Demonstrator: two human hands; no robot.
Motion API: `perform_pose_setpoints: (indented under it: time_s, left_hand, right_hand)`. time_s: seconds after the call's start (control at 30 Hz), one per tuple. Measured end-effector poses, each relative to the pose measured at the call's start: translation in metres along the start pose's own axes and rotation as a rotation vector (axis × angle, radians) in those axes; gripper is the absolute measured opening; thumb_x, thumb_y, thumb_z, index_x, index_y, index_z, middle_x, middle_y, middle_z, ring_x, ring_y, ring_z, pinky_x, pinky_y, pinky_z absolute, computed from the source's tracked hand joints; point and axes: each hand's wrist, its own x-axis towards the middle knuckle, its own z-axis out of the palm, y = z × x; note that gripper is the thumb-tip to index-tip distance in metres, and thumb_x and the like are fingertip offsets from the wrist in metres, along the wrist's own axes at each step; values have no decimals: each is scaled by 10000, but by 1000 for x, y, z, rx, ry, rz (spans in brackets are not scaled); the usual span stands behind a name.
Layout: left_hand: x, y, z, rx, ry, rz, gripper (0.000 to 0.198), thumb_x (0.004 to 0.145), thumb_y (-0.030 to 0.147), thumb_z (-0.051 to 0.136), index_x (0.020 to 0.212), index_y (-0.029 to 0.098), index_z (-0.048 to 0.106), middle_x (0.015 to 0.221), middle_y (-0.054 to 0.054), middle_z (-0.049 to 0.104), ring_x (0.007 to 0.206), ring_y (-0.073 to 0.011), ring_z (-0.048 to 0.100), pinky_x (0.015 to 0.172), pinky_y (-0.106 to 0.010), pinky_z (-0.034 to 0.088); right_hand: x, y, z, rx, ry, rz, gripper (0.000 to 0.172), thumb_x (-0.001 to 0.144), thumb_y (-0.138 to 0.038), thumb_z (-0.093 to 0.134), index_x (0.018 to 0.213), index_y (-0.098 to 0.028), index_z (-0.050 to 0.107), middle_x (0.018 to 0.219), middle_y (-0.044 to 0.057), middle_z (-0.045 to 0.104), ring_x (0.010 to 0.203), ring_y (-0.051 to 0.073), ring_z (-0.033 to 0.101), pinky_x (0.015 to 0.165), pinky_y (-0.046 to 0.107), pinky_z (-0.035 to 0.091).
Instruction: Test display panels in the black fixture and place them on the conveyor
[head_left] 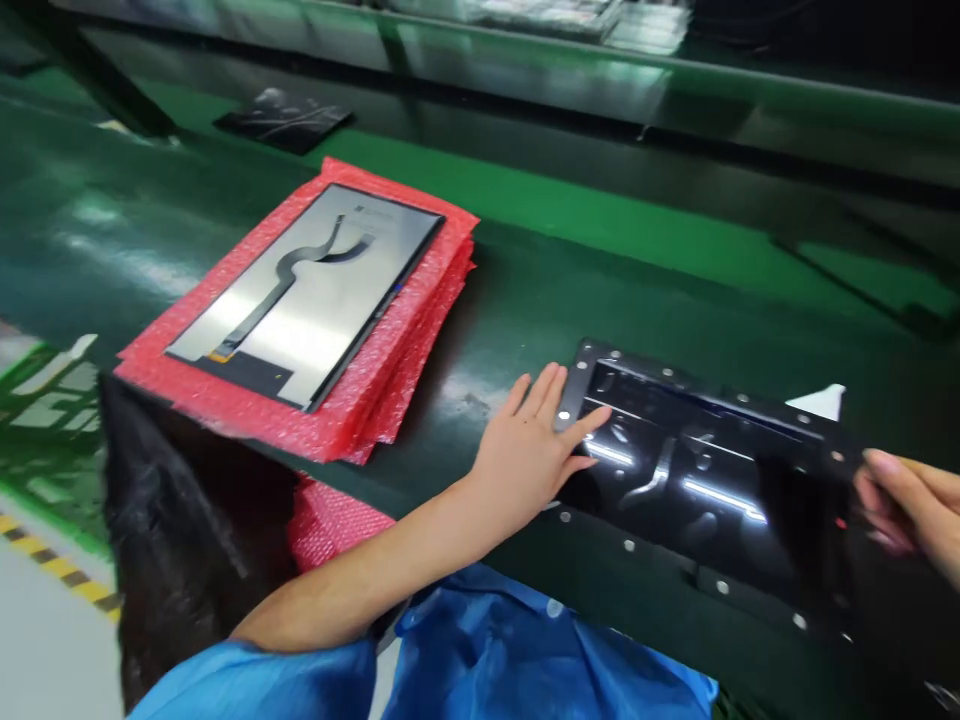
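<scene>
A glossy black panel in a dark frame (675,480), with several round silver dots along its rim, lies on the green bench in front of me. My left hand (529,440) rests at the panel's left end, fingers stretched out and thumb over the glossy surface. At the opposite end, my right hand (907,500) pinches the panel's right edge between thumb and fingers; part of this hand is cut off by the picture edge. To the left, a display panel (330,310) lies silver back up with a dark ribbon cable (281,275) on it. Beneath it is a stack of red bubble-wrap sheets (420,370).
A flat dark item (285,120) lies farther back on the green bench (525,300). A white tab (817,402) shows behind the black panel. Pink bubble wrap (337,520) and a black plastic bag (180,520) hang below the bench edge. A raised ledge runs along the back.
</scene>
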Motion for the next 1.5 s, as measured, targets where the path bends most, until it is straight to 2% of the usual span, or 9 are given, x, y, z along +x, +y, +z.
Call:
perform_pose_setpoints:
  time_s: [0.1, 0.3, 0.47, 0.73, 0.93, 1.13, 1.27, 1.4, 1.5]
  left_hand:
    - [9, 24, -6, 45, 42, 69, 558, 904, 410, 678, 1407, 193, 571, 1587, -219, 348, 1484, -400, 303, 1155, -574, 330]
    - [40, 103, 12, -17, -76, 650, 647, 936, 537, 584, 1504, 261, 444, 1612, -93, 357, 1500, -301, 306, 1203, -492, 281]
    - [57, 125, 32, -18, -154, 683, 636, 911, 614, 575, 1464, 307, 505, 1613, -52, 360, 1494, -291, 318, 1195, -505, 314]
    - [73, 115, 16, -88, -256, 691, 530, 969, 562, 506, 1429, 302, 546, 1597, -66, 394, 1465, -290, 367, 1169, -500, 338]
    - [95, 84, 21, -29, 85, 154, 640, 971, 488, 493, 1517, 159, 430, 1446, -198, 528, 1406, -387, 408, 1168, -579, 281]
    - [109, 71, 23, -154, 246, 153, 577, 969, 469, 482, 1435, 130, 504, 1068, -128, 635, 1054, -301, 544, 1039, -514, 394]
    - [105, 70, 6, -343, 411, 197, 470, 984, 374, 473, 1403, 168, 523, 1075, -100, 626, 1032, -258, 520, 970, -441, 412]
    - [93, 52, -17, -506, 411, 273, 398, 988, 255, 469, 1374, 213, 553, 1108, -66, 677, 1058, -211, 567, 1010, -392, 389]
    - [84, 26, -25, -642, 535, 70, 359, 950, 308, 551, 1294, 234, 626, 1200, -65, 684, 1138, -221, 581, 1035, -384, 392]
  right_hand:
    - [12, -19, -10, -44, -111, 1, 709, 667, -949, 512, 532, -255, 477, 490, 32, 447, 465, 183, 433, 493, 350, 363]
    - [60, -15, -15, -348, -215, 36, 638, 666, -883, 519, 606, -249, 482, 447, 6, 503, 483, 194, 496, 549, 325, 352]
    - [73, -26, -5, -636, -244, 23, 571, 743, -744, 668, 585, -240, 449, 479, -3, 551, 521, 198, 547, 518, 297, 318]
    - [66, -21, -3, -386, -154, 39, 574, 674, -653, 805, 527, -235, 440, 425, -13, 513, 475, 174, 501, 511, 288, 276]
    - [56, 15, 4, 198, 75, -62, 422, 860, -599, 530, 648, -237, 481, 434, -20, 490, 405, 127, 399, 498, 277, 298]
    - [50, 6, 12, 400, 141, -155, 507, 653, -653, 741, 859, -215, 594, 508, -41, 547, 520, 147, 486, 564, 266, 350]
    - [37, -8, 20, 516, 20, -196, 599, 601, -798, 712, 648, -211, 603, 505, -12, 522, 491, 153, 483, 512, 281, 381]
    - [28, -14, 26, 641, -38, -194, 622, 613, -833, 701, 553, -229, 564, 556, 33, 576, 583, 229, 606, 556, 334, 497]
    - [26, -15, 32, 717, -12, -172, 567, 627, -786, 737, 572, -246, 575, 561, 35, 583, 630, 258, 641, 570, 358, 534]
